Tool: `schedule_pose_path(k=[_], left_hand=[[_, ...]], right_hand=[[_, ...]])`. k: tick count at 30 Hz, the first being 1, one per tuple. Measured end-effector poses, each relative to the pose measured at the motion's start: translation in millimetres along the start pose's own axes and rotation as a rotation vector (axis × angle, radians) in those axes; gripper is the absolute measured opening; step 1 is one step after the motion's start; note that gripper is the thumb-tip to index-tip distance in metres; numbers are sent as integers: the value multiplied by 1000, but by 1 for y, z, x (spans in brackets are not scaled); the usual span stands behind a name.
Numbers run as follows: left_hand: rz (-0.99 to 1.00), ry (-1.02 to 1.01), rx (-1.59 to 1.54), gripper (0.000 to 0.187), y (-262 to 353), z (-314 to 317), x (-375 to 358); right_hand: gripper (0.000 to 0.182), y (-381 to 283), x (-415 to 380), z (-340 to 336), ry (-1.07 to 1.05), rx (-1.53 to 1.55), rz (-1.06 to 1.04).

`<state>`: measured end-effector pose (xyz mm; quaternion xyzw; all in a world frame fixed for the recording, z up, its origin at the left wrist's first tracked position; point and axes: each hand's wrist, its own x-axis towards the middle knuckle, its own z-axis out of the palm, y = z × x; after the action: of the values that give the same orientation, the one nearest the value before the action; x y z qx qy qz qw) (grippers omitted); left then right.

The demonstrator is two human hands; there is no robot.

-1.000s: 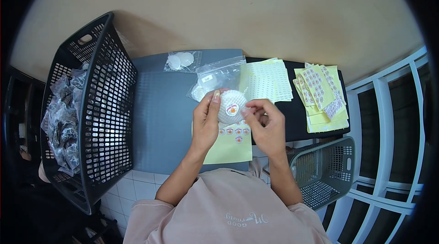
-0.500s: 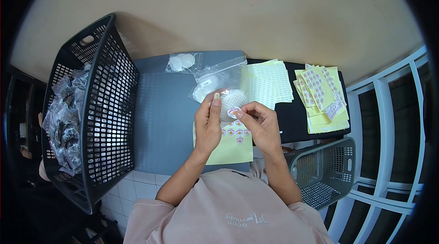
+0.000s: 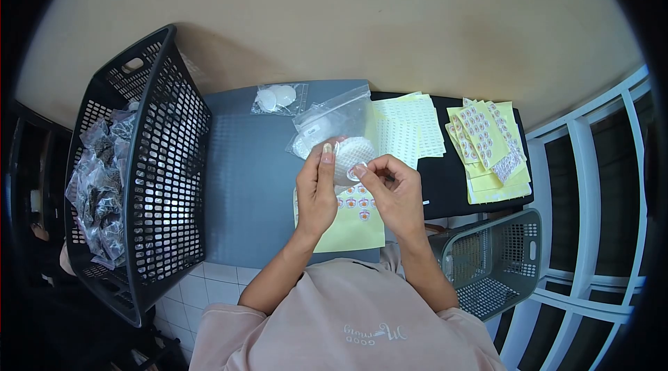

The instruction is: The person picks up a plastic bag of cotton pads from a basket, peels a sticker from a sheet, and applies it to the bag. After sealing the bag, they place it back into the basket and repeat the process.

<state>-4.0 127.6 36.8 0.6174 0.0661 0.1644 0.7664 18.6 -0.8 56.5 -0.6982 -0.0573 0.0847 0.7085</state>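
A clear zip bag [image 3: 346, 105] with white textured round pads [image 3: 353, 151] in it is gripped by my left hand [image 3: 316, 194], its thumb lying along the front. My right hand [image 3: 395, 194] is closed at the bag's lower right, the thumb pressing over a small round sticker [image 3: 353, 174] against the bag; the thumb hides part of the sticker. Below both hands lies a yellow backing sheet [image 3: 348, 233] with several round orange-and-white stickers. Just behind my left hand, another clear bag of white pads [image 3: 303, 143] rests on the grey table.
On the grey table [image 3: 243, 183], a bag of white discs [image 3: 277, 98] lies near the wall. Printed label sheets [image 3: 410, 124] and yellow sticker sheets [image 3: 487, 138] are at right. A large basket [image 3: 167, 162] of bagged dark items stands left; another basket [image 3: 487, 294] is lower right.
My right thumb has shifted slightly over the sticker, covering more of it. The bag has tilted a little, and my left hand keeps its hold.
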Motion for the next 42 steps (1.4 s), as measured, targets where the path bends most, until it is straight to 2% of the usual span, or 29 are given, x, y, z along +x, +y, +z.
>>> schedule_pose_path(k=[11, 14, 16, 17, 19, 20, 21, 22, 25, 28, 30, 32, 34, 38, 40, 41, 42], left_hand=[[53, -18, 145, 35, 5, 3, -5], [92, 26, 82, 35, -2, 0, -5], [76, 49, 18, 35, -5, -2, -6], [60, 67, -4, 35, -6, -3, -7], [56, 81, -30, 35, -6, -3, -2], [11, 67, -145, 35, -6, -3, -3], [-32, 53, -259, 35, -5, -3, -4], [-29, 54, -257, 35, -4, -2, -4], [-76, 66, -163, 35, 2, 2, -3], [-43, 39, -117, 34, 3, 4, -3], [-10, 12, 59, 33, -4, 3, -4], [4, 10, 17, 33, -2, 5, -5], [9, 12, -21, 33, -2, 5, -7], [-50, -23, -51, 35, -7, 4, -3], [-58, -39, -69, 37, -9, 5, -3], [-66, -44, -61, 37, -8, 6, -1], [-74, -49, -52, 37, -8, 6, 0]], right_hand=[[22, 6, 6, 3, 109, -131, -64], [28, 6, 9, 1, 147, -311, -130], [36, 9, 10, 5, 260, -210, -245], [36, 13, 9, 6, 261, -212, -240], [41, 18, 13, 6, 49, -19, -170], [41, 17, 13, 5, 49, -20, -168], [39, 13, 14, 3, -8, 113, -81], [38, 11, 15, 3, -66, 248, 2], [34, 11, 13, 4, -78, 330, -13], [28, 8, 14, 3, -42, 220, -51], [26, 11, 14, 2, -34, 193, -49], [24, 13, 17, 1, -27, 165, -48], [23, 15, 17, 0, -58, 356, 22], [23, 18, 19, -2, -97, 482, 83], [27, 16, 15, 1, -14, 541, 171], [27, 17, 14, 0, -10, 542, 169], [29, 20, 12, 0, -6, 372, 75]])
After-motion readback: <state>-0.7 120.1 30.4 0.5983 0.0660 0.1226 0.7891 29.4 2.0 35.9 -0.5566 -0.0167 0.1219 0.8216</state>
